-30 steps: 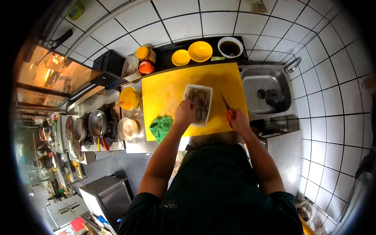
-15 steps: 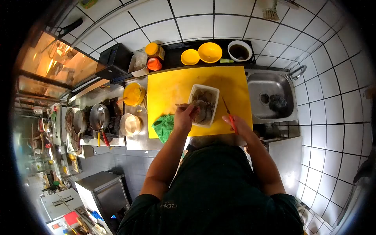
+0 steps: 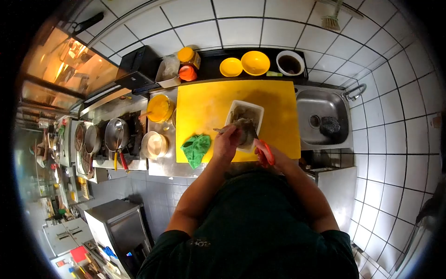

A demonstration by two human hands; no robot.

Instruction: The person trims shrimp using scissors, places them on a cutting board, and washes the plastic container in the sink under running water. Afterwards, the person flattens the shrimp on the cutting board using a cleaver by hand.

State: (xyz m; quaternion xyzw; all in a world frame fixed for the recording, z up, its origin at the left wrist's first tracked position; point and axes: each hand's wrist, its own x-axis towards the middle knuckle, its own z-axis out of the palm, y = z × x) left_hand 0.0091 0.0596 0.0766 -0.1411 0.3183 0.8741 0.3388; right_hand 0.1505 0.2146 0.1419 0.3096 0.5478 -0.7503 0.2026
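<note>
A white rectangular tub (image 3: 258,125) of greyish shrimp stands on the yellow cutting board (image 3: 204,107). My left hand (image 3: 226,143) is closed on a shrimp at the tub's lower left edge, the shrimp's end sticking out to the left. Red-handled scissors (image 3: 266,152) are in my right hand (image 3: 276,159), just below and right of the tub. Their blades point up and left towards the shrimp and are hard to make out. A crumpled green cloth (image 3: 196,149) lies at the board's lower left corner.
The sink (image 3: 324,116) on the right holds a dark scrubber (image 3: 330,126). Yellow bowls (image 3: 255,63), a white bowl of dark liquid (image 3: 290,63) and jars (image 3: 188,56) line the back shelf. Left are a yellow container (image 3: 160,108), a round tub (image 3: 154,144) and stove pans (image 3: 116,134).
My left hand has lifted a shrimp from the tub and holds it at the tub's edge. My right hand has brought the scissors left, closer to it. The camera view has shifted somewhat.
</note>
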